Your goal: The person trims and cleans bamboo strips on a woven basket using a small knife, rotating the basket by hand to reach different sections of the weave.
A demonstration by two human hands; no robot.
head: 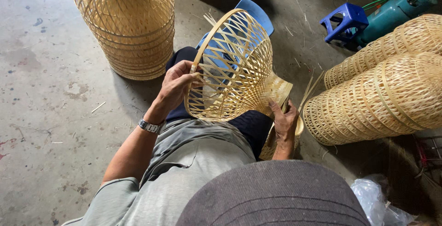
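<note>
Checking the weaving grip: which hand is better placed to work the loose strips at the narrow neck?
Probably the right hand: it sits at the neck of the bamboo frame. The left hand grips the wide rim.

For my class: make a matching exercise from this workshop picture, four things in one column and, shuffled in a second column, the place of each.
Things:
1. left hand
2. right hand
3. blue stool
4. tall woven basket

Places:
A. top right, on the floor
B. on the wide rim of the open-weave basket
C. at that basket's narrow neck
D. top left, standing on the floor

Pairs: 1-B, 2-C, 3-A, 4-D
</note>
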